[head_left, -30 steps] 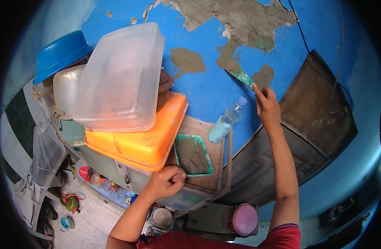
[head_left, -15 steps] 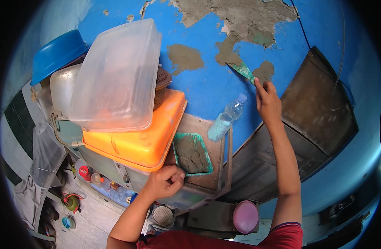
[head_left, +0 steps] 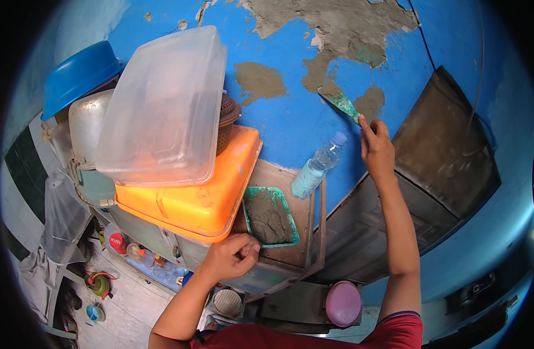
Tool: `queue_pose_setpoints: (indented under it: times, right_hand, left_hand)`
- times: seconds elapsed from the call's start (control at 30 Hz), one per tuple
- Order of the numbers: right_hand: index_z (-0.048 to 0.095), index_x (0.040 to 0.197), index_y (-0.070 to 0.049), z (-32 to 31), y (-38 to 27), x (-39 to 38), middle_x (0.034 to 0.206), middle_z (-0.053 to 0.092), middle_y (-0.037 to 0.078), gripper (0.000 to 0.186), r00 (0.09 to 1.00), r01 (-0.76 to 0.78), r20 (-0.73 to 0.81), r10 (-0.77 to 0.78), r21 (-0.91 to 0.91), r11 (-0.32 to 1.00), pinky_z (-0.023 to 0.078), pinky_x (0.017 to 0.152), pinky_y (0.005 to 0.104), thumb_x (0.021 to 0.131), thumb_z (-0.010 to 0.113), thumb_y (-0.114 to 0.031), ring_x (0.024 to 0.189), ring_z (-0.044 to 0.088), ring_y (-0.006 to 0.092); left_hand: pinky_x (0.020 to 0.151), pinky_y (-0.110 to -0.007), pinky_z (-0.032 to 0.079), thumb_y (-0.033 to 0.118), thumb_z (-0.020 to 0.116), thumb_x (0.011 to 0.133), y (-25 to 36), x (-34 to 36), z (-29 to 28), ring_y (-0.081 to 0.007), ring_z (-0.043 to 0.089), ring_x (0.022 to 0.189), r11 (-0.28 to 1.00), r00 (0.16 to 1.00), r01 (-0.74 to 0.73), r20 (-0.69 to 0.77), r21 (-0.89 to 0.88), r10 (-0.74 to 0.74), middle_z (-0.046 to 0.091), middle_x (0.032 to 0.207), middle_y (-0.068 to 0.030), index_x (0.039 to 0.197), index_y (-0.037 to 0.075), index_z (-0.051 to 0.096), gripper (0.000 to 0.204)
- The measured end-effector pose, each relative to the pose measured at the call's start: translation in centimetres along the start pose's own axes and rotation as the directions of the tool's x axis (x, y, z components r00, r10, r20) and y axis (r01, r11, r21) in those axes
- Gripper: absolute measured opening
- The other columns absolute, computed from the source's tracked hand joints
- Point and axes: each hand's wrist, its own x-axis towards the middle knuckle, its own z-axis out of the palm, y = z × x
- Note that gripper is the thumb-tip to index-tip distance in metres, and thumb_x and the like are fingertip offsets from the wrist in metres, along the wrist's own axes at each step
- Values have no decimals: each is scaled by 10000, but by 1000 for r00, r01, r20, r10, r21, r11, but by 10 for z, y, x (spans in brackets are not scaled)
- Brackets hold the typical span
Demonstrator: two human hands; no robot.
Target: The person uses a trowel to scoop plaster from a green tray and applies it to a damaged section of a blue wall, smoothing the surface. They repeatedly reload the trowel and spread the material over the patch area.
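Across the upper frame, a blue wall (head_left: 278,136) bears gray mortar (head_left: 337,26). Near centre sits a mortar-filled green tub (head_left: 287,205); the left hand (head_left: 231,256) curls at its lower-left corner, whether gripping I cannot tell. Upper right of centre, the right hand (head_left: 378,148) pinches a green putty knife (head_left: 344,104) against the wall.

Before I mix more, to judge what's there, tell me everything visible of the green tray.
The green tray is rectangular, plastic-looking, its walls smeared grey. Open and upright, it holds grey-brown paste, rough on top, depth hidden. It sits on a brown surface, just right of an orange tub. The left hand is at its near left corner; whether the fingers grip it is unclear.
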Motion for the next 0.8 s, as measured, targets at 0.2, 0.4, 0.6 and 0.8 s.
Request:
queue_pose_setpoints:
  times: [0.2, 0.4, 0.6, 0.8]
  right_hand:
    - [690, 1337, -112, -20, 4, 3, 1020, 600, 100, 352, 998, 23, -62, -7, 253, 967, 516, 693, 349, 987, 659, -90, 879, 612, 221]
    - [721, 1255, -33, 5, 9, 29, 936, 624, 27, 316, 887, -461, 382, 259, 746, 481, 438, 613, 266, 1065, 597, -253, 751, 539, 94]
    - [719, 1144, -12, 29, 17, 25, 856, 693, 45, 333, 785, -594, 373, 495, 682, 426, 483, 641, 309, 1056, 621, -318, 698, 595, 127]
    - [671, 1011, -17, 31, 14, 24, 863, 729, 179, 292, 895, -416, 59, 441, 467, 781, 530, 717, 412, 1052, 609, -299, 793, 709, 347]
  left_hand:
    - [515, -295, 459, 77, 722, 871, 1, 3, 4, -128, 547, 532, 998, 1000, 4, -22, -70, -6, 550, 611, -30, 821, 37, 678, 77]
    - [515, -291, 457, 75, 722, 872, 1, 3, 4, -131, 552, 530, 1000, 999, 5, -33, -28, -5, 553, 609, -34, 822, 37, 683, 75]
    - [521, -301, 458, 74, 722, 865, 2, 3, 5, -149, 559, 535, 1000, 999, 13, -44, -24, -14, 558, 613, -39, 824, 38, 692, 62]
    - [528, -266, 454, 42, 694, 904, -2, 1, 4, -119, 573, 556, 999, 999, -31, -18, 41, 32, 621, 664, -51, 840, 13, 685, 71]
